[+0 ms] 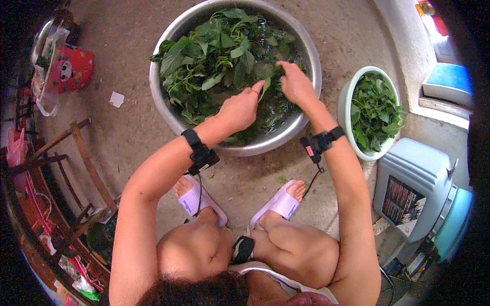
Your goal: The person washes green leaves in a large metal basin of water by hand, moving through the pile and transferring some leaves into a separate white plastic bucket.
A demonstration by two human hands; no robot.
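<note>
A wide metal basin (157,90) sits on the floor before me, holding water and a heap of leafy greens (206,49). Over its near right part, my left hand (239,109) has its fingers curled, and a narrow green leaf (266,88) shows at the fingertips. Just to the right, my right hand (298,85) reaches over the rim with thumb and forefinger bent around some greens at the water. The undersides of both hands are hidden. The two hands are close together but apart.
Right of the basin stands a pale green plastic tub (344,111) of leafy greens (375,111). Nearer me is a grey-blue plastic container (417,187). A wooden frame (90,160) and a red patterned bag (76,69) are at left. A paper scrap (116,99) lies on the floor.
</note>
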